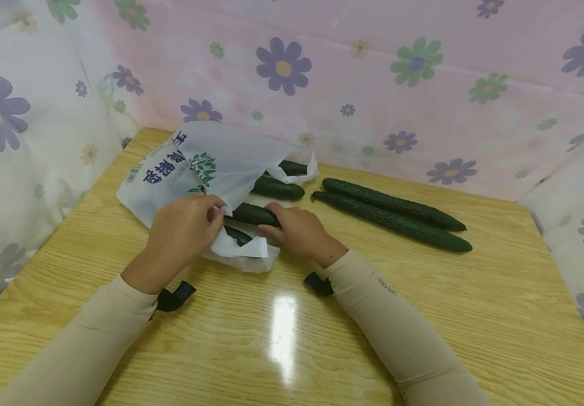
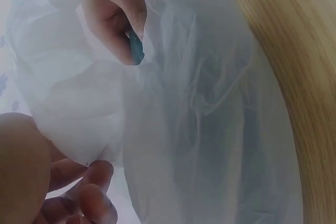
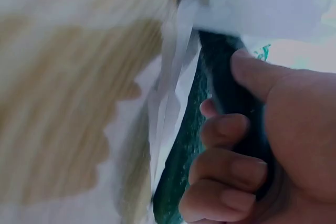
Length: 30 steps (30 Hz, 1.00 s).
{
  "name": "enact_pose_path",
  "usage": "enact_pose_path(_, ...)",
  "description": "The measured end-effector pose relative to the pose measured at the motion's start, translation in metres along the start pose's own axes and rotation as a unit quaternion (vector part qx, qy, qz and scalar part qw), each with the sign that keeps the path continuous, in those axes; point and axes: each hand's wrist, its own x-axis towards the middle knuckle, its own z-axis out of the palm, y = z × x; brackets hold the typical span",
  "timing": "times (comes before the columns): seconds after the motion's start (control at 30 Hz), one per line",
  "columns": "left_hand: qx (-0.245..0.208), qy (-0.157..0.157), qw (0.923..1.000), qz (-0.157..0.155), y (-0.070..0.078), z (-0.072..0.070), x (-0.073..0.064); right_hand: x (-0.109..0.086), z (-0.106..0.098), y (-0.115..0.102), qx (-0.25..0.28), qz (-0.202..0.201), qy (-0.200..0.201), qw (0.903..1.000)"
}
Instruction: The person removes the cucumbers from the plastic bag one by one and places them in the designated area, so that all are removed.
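A white plastic bag (image 1: 241,141) with green and dark blue print lies on its side, its mouth facing right. My left hand (image 1: 182,228) pinches the bag's edge between thumb and fingers. At the mouth, my right hand (image 1: 299,231) grips the end of a cucumber (image 1: 255,215) that is partly inside the bag. In the right wrist view its fingers curl round this cucumber (image 3: 223,72), with another cucumber (image 3: 181,166) close beside it. More cucumber ends (image 1: 279,188) show in the opening; the bag hides the rest of them.
Two long cucumbers (image 1: 393,211) lie side by side on the wooden table (image 1: 474,316), right of the bag. A flowered cloth (image 1: 332,73) hangs behind the table and at both sides. Dark wrist-worn pieces (image 1: 175,297) sit beneath the cuffs.
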Motion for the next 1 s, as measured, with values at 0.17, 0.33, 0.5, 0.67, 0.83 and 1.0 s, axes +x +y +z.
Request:
enact_pose_path(0.17, 0.007, 0.024, 0.9997, 0.006, -0.002, 0.001, 0.0, 0.0, 0.0, -0.001, 0.024, -0.002, 0.008, 0.9997)
enact_pose_path(0.33, 0.004, 0.042, 0.9991, 0.008, -0.001, 0.0, 0.0, 0.0, 0.0, 0.002, 0.05, -0.013, 0.019, 0.9985)
enact_pose_path(0.5, 0.004, 0.053, 0.9986, 0.007, 0.0, -0.001, 0.0, 0.001, 0.0, 0.006, 0.065, -0.019, 0.02, 0.9975)
enact_pose_path(0.67, 0.004, 0.067, 0.9977, 0.009, 0.0, -0.002, 0.0, 0.001, -0.002, 0.007, 0.073, -0.018, 0.015, 0.9971)
enact_pose_path(0.83, 0.008, 0.083, 0.9965, 0.009, 0.0, -0.004, 0.001, -0.002, -0.005, 0.01, 0.085, -0.024, 0.007, 0.9961)
enact_pose_path(1.0, 0.005, 0.09, 0.9959, 0.008, 0.0, -0.005, 0.001, -0.008, -0.007, 0.015, 0.112, -0.037, 0.009, 0.993)
